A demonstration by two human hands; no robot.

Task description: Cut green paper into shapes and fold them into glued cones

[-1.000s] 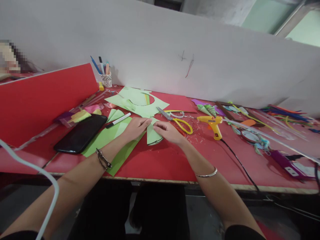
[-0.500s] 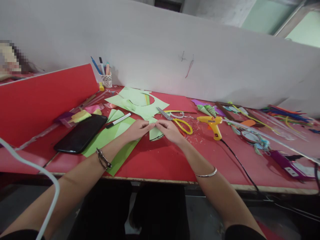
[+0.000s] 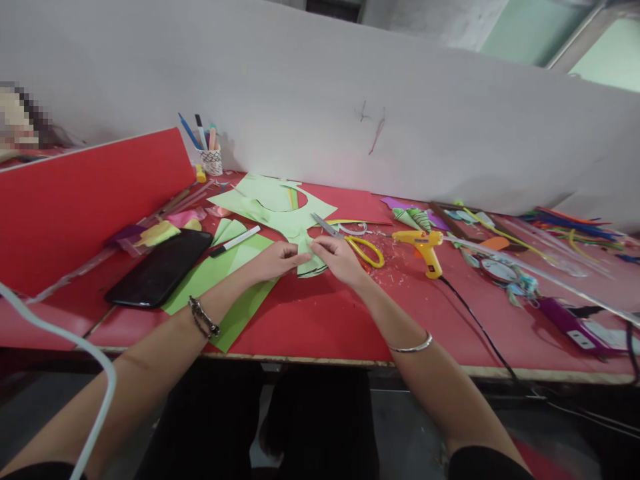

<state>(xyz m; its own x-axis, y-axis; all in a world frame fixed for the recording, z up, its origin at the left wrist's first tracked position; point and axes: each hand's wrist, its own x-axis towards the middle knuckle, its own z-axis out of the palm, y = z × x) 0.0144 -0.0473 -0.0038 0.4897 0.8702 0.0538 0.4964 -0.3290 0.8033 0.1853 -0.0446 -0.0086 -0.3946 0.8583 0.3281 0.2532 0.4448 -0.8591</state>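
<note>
Between my hands is a folded piece of light green paper (image 3: 311,265) with a dark line along its lower edge. My left hand (image 3: 276,260) pinches it from the left, thumb and fingers near its upper part. From the right, my right hand (image 3: 340,259) grips the same paper, with fingertips close to the left ones. Just beyond the hands lie scissors with yellow handles (image 3: 367,252) and a light green sheet (image 3: 235,200) with a round hole cut out. A black-and-white marker (image 3: 235,241) rests on green paper (image 3: 245,313) beside my left hand.
A black phone (image 3: 160,270) lies at the left, near an upright red board (image 3: 95,207). To the right are a yellow glue gun (image 3: 424,250) with a black cord, a purple box (image 3: 570,327) and colourful strips (image 3: 570,223). A pen cup (image 3: 211,161) stands by the wall.
The folded paper turned slightly and moved a little away from me. Its lower part is now less exposed, and my fingertips have come closer together on it.
</note>
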